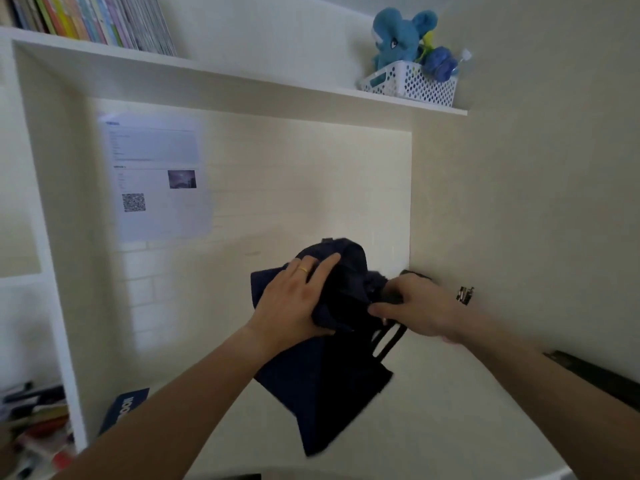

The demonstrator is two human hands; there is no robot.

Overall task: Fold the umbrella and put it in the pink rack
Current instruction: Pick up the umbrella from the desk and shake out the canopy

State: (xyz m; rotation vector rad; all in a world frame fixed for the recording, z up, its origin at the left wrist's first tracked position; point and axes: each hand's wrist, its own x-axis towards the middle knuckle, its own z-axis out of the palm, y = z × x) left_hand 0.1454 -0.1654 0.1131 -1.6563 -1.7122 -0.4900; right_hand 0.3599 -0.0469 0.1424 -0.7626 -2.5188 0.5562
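Observation:
A dark navy umbrella (332, 386), collapsed with its fabric loose and bunched, is held up in front of the white desk. My left hand (294, 299), with a gold ring, wraps around the bunched canopy from the left. My right hand (415, 306) grips the umbrella's right end, fingers closed around the dark handle part, with a black strap loop (389, 341) hanging just below it. Loose fabric panels hang down under both hands. No pink rack is in view.
A white desk surface (450, 410) lies below, walled at the back and right. A printed sheet (156, 178) is taped to the back wall. Above, a shelf carries books (93, 19) and a white basket (412, 83) with a blue plush toy. Cluttered compartments sit at lower left (34, 420).

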